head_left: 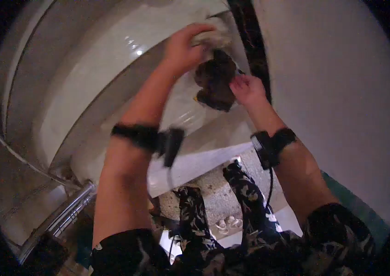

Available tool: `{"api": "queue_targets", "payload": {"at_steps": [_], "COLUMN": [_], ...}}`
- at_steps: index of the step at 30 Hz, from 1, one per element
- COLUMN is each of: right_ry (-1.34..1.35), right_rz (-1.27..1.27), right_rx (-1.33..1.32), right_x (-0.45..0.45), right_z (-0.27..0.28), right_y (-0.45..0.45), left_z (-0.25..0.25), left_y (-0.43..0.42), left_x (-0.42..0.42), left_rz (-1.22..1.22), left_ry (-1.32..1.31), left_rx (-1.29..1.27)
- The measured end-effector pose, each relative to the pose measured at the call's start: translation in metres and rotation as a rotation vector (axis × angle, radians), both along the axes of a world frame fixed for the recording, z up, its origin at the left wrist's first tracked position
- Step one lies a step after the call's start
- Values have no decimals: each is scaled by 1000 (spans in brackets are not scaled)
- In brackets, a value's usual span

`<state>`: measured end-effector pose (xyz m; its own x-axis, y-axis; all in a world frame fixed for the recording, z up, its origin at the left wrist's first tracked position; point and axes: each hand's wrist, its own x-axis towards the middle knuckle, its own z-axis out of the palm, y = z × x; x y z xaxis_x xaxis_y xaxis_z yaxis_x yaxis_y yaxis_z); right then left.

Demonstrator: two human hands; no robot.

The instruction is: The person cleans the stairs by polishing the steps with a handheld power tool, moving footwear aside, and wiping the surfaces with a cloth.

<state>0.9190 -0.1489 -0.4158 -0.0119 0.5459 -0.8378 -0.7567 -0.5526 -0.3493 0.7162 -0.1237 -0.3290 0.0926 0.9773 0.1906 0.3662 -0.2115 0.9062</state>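
Observation:
A dark brown, limp, cloth-like item (215, 80) hangs over the pale basin (172, 99), with a small yellow spot at its lower left edge. My right hand (249, 89) pinches its right side between thumb and fingertips. Up and to the left, my left hand (186, 48) curves its fingers and thumb around a pale, blurred lump (215, 37), just above the dark item. Whether that lump is cloth, foam or something else cannot be made out. Motion blurs the left fingertips.
A dark stone strip (251, 41) runs along the basin beside a pale wall (328, 87). The curved tub rim (107, 92) lies on the left, with a metal rail (66, 211) below it. Straps with small black devices (265, 148) sit on both forearms. Speckled flooring (215, 186) shows below.

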Motion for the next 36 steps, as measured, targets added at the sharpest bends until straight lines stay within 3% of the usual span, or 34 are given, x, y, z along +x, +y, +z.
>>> {"api": "queue_targets", "payload": {"at_steps": [2, 3, 5, 6, 9, 10, 12, 13, 15, 16, 17, 19, 21, 23, 25, 27, 28, 30, 31, 33, 36], "right_ry": [-2, -15, 12, -64, -225, -216, -522, -518, -691, -693, -565, -452, -366, -370, -363, -431, -430, -380, -385, -635, -834], "right_rz": [9, 0, 6, 8, 65, 64, 267, 275, 346, 355, 264, 169, 116, 117, 114, 54, 53, -18, -9, 178, 245], "right_rx": [0, 3, 2, -13, 67, 61, 276, 272, 307, 305, 255, 195, 120, 149, 169, 156, 151, 309, 311, 437, 463], "right_x": [2, -7, -5, -11, -22, -22, -26, -26, -23, -20, -17, -6, -2, 1, 0, -6, -4, -3, -4, -5, -13], "right_z": [-1, 0, -12, -4, -11, -11, -4, -10, -24, -29, -33, -38, -43, -45, -47, -48, -58, -68, -68, -66, -71], "right_y": [10, 8, 14, 12, 12, 8, 7, 6, 6, 7, 5, -2, -9, -13, -16, -17, -17, -17, -18, -21, -26], "left_z": [19, 35, 20, 31, -25, -56, -40, -31, -37, -25, -38, -52, -64, -57, -50, -38, -36, -32, -36, -46, -40], "left_y": [-46, -72, -106, -121, -147, -140, -110, -92, -66, -57, -54, -69, -109, -158, -205, -230, -235, -240, -240, -238, -239], "left_x": [-33, -67, -152, -177, -278, -287, -220, -169, -97, -56, -28, 30, 62, 71, 84, 101, 109, 124, 128, 135, 141], "left_rz": [183, 400, 580, 826, 1042, 974, 1031, 824, 497, 371, 352, 398, 436, 168, -49, -113, -116, -5, 2, 69, 199], "left_ry": [48, 77, 3, 187, 112, 387, 638, 672, 163, 308, 285, 119, 204, 340, 345, 283, 284, -74, -82, -416, -413], "left_rx": [86, -39, 143, 55, -132, -26, -123, 1, 143, 305, 295, 135, -85, -486, -546, -553, -558, -504, -503, -490, -583]}}
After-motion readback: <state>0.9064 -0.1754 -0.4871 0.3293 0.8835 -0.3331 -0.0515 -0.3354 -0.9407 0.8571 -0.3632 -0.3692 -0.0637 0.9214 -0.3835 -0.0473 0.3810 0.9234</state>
